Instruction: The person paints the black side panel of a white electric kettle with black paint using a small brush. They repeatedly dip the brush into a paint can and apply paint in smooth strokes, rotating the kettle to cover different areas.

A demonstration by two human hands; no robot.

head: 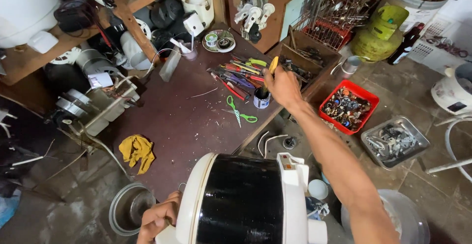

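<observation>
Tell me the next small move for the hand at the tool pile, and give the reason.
Probably lift the yellow-handled tool straight up, clear of the small cup and the pile of pliers. The right hand is closed around it, tip down into the cup, while the left hand steadies the black-and-white cooker body.

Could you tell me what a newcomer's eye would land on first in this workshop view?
Probably the big black-and-white rice cooker lying on its side at the bottom centre, steadied by the left hand. Next, the right hand stretched over the dark workbench, gripping a yellow-handled tool beside a heap of pliers, and the red tray of small parts on the floor.
</observation>
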